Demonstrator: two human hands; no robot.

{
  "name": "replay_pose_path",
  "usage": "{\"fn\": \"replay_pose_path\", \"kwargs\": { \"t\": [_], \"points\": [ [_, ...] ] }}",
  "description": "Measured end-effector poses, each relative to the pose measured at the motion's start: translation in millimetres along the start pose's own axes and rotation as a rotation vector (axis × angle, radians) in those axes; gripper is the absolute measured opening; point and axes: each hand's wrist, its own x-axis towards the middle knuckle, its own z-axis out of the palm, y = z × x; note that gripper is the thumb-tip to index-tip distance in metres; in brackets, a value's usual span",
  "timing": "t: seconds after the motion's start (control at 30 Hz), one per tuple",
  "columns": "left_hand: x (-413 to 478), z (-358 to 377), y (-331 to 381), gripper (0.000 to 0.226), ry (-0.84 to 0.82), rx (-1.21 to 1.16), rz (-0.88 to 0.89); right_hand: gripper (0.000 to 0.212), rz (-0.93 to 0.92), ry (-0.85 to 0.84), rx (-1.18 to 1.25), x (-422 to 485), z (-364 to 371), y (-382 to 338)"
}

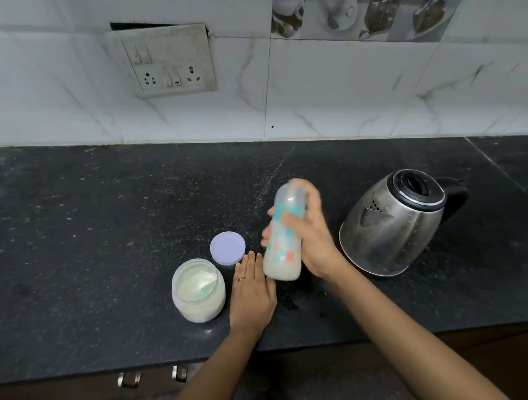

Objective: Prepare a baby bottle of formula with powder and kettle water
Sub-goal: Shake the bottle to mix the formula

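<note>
Right hand (313,236) is wrapped round the baby bottle (284,243), fingers curled over its upper half, between the kettle (391,223) and the open powder jar (198,293). Bottle's long axis is near upright, top end up and tipped slightly away from me, milky mix inside; the top is blurred, so I read this as the shake step. Left hand (253,291) lies flat on the tabletop (95,217), fingers straight, holding nothing, just beside the jar and nearer the loose lid (227,248).
</note>
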Motion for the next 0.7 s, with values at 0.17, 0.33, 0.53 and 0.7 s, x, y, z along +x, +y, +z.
{"fn": "replay_pose_path", "kwargs": {
  "t": [0.17, 0.33, 0.53, 0.7],
  "points": [
    [1.3, 2.5, 0.1, 0.058, -0.001, 0.029, -0.018, 0.053, -0.142, 0.293, -0.01, 21.7, 7.0, -14.2],
    [0.2, 0.1, -0.3, 0.057, 0.007, 0.018, -0.006, 0.054, -0.105, -0.048, -0.189, 20.0, 15.5, -7.9],
    [0.5, 0.9, -0.9, 0.057, 0.011, -0.003, 0.004, 0.056, -0.098, 0.029, -0.281, 11.7, 2.1, 8.1],
    [1.1, 2.0, -0.9, 0.058, 0.006, 0.01, -0.007, 0.046, -0.15, 0.278, -0.061, 5.4, 2.5, 11.6]
  ]
}}
